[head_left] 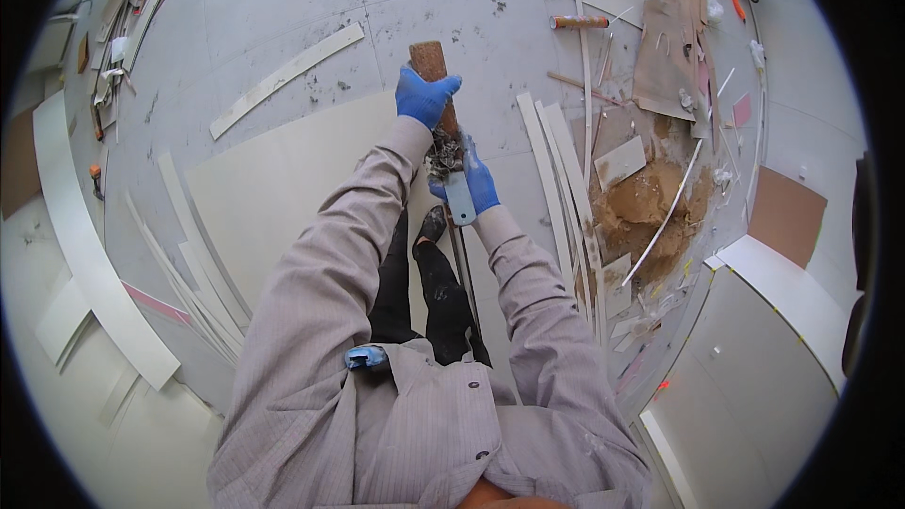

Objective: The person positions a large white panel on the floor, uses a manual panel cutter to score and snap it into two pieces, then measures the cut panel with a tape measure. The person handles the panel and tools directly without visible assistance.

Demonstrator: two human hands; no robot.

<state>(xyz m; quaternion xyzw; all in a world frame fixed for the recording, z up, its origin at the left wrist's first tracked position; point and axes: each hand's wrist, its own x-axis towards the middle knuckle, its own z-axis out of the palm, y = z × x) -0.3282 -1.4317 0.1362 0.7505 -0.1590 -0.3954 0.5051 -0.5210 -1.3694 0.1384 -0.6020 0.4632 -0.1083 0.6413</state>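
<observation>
Both my hands wear blue gloves and are in front of me, above the floor. My left hand [426, 97] is closed round a long brown wooden-looking piece [429, 60], whose far end sticks out past the fingers. Clumped grey debris [443, 153] covers the part of it nearer to me. Just nearer and to the right, my right hand [480, 181] grips a flat pale grey scraper [460, 199] with a small hole at its near end. The scraper's far end meets the grey clumps, and its edge there is hidden.
A large cream panel [283, 198] lies under my left arm. Long white strips [566, 179] lie at right, beside brown dirt [650, 203] and torn cardboard [669, 61]. An orange tube [579, 23] lies farther off. A white cabinet-like box [745, 349] stands at lower right.
</observation>
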